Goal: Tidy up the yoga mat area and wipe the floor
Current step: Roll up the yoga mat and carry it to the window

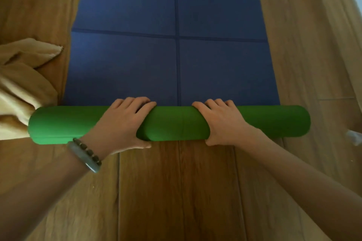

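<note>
Where it's rolled, the blue mat (pixel 137 64) shows green.

yoga mat (pixel 176 64): matt foam | floor (pixel 176 191): glossy wood | towel (pixel 19 84): fuzzy cloth

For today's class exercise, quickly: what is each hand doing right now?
Left hand: curled round the green mat roll, gripping it.
Right hand: curled round the same roll, gripping it.

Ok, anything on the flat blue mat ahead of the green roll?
Nothing visible lies on the flat blue mat. Left hand and right hand grip the green roll. A crumpled tan towel lies at its left end, off the mat.
</note>
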The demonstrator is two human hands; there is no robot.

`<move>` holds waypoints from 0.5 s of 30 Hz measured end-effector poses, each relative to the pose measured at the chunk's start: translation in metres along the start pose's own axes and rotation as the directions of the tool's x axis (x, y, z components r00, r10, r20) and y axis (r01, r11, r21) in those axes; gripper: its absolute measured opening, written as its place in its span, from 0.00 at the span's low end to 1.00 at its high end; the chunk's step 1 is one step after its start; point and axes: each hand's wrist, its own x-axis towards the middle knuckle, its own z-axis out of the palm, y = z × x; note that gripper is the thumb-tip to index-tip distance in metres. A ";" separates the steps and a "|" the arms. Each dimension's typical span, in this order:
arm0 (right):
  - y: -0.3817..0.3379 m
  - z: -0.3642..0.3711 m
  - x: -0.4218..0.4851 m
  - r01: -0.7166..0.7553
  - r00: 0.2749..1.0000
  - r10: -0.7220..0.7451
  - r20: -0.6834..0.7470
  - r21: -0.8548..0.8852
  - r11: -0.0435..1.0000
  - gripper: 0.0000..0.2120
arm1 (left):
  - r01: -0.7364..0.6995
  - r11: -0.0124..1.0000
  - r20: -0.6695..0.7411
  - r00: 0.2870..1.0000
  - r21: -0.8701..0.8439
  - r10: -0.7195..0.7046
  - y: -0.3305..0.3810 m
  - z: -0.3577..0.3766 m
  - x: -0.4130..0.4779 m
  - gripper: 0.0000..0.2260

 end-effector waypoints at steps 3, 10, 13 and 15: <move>0.008 -0.013 0.013 0.029 0.994 -0.033 0.105 0.046 0.999 0.50 | 0.077 0.995 -0.113 0.991 0.059 -0.070 0.014 0.015 -0.004 0.52; 0.012 -0.029 0.025 -0.032 0.982 0.013 0.191 0.096 0.995 0.52 | 0.110 0.991 -0.041 0.993 0.071 -0.107 0.002 0.006 0.020 0.48; -0.010 -0.009 0.006 -0.105 0.993 0.103 -0.057 -0.046 0.993 0.51 | 0.081 0.994 0.036 0.996 0.067 -0.084 -0.003 0.000 0.029 0.46; -0.019 0.010 -0.003 -0.190 0.959 0.173 -0.223 -0.057 0.980 0.55 | 0.064 0.997 0.076 0.995 0.045 -0.068 -0.007 -0.005 0.035 0.44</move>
